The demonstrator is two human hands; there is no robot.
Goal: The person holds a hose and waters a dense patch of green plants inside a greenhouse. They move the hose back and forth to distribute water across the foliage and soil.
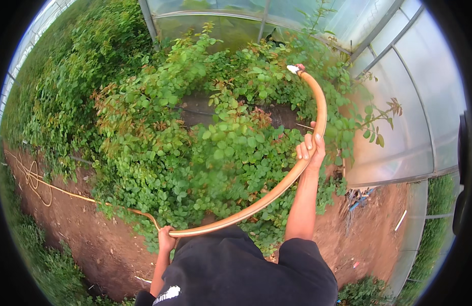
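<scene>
An orange garden hose (255, 206) with a pale stripe curves across my front. My right hand (311, 148) is wrapped around it near its far end, thumb on top. Beyond that hand the hose arcs up and bends left to a white nozzle end (293, 69) with reddish material tied on it. Low on the left, my left hand (166, 238) grips the same hose close to my waist. Leafy rose-like bushes (220, 149) spread under and beyond the hose. Whether water leaves the nozzle is hard to make out.
The hose trails left along a bare soil path (90, 237) to loose loops (33, 178). Translucent greenhouse panels (392, 126) on metal frames stand at the right and back. Blue scraps and dry twigs (358, 202) lie on the soil at right, near a white stick (400, 220).
</scene>
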